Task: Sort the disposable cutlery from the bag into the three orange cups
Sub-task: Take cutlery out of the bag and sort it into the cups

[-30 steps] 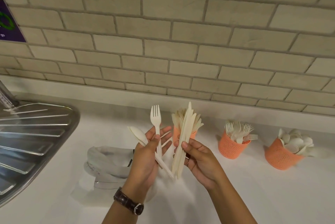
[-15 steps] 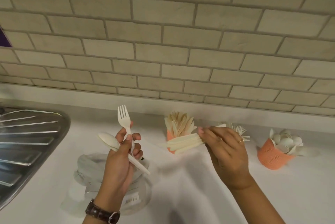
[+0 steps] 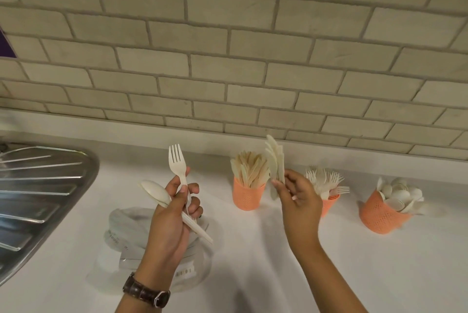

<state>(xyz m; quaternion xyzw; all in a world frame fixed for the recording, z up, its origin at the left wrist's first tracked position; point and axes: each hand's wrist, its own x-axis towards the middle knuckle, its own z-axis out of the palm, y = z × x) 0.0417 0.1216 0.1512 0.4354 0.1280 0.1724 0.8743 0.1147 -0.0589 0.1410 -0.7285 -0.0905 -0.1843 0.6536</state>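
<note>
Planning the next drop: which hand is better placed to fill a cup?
Right: the right hand holds knives upright beside the knife cup; the left hand grips a fork and spoon over the bag.

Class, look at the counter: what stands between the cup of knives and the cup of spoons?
The cup of forks, partly behind the right hand, in the head view.

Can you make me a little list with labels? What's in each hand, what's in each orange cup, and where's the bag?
left hand: holds a fork and a spoon
right hand: pinches a few knives, blades up
left cup: more knives
middle cup: forks
right cup: spoons
bag: lies on the counter, below the left hand
</note>
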